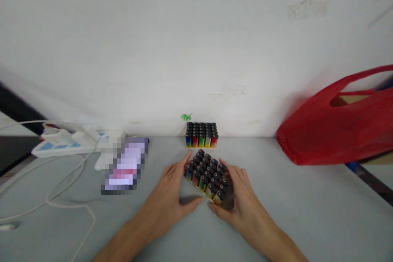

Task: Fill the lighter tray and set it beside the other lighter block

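Between my hands is a block of lighters (pixel 206 176) in rows, with black tops and bodies in blue, red, green and yellow. It sits turned at an angle in what looks like a clear tray. My left hand (pixel 167 196) is curved round its left side, fingers against the far left corner and thumb in front. On the other side my right hand (pixel 238 196) grips the right edge, its thumb near the front corner. A second block of similar lighters (pixel 202 135) stands squarely just behind, close to the wall.
On the left lie a white power strip (pixel 70 143) with plugs, loose white cables (pixel 66 190) and a pixelated phone (pixel 127 166). A red plastic bag (pixel 331 127) stands at the right. The grey table (pixel 294 200) meets a white wall (pixel 196 49).
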Tool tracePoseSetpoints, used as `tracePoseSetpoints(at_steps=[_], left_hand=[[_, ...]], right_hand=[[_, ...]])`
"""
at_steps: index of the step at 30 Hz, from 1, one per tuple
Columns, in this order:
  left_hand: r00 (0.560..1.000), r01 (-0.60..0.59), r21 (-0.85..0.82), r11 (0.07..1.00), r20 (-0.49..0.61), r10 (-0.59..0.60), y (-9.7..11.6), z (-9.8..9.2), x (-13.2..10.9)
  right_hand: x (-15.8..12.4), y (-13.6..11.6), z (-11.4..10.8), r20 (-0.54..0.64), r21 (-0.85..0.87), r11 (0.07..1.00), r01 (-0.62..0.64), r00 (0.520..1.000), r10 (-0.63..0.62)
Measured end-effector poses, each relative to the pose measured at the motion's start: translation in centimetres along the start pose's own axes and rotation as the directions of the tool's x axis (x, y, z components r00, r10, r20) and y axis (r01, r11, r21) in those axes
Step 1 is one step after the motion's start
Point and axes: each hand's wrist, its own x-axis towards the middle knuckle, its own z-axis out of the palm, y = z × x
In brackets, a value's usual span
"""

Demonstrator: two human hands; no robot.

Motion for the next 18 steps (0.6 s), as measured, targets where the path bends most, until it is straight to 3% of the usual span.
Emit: tracePoseSetpoints(at_steps=[7,18], left_hand=[[1.000,0.024,-0.035,0.999,0.005,-0.024,0.1,-0.3,0.0],[0.999,-0.036,0.132,0.991,-0.022,0.039,-0.9,-0.3,0.2]], right_hand=[[0.3,1.6,-0.6,-0.116,0.010,1.000,-0.010,0.993,0.011],[0.8,2.7,-2.9,-0.161,-0.041,0.993,-0.110,0.982,0.103]])
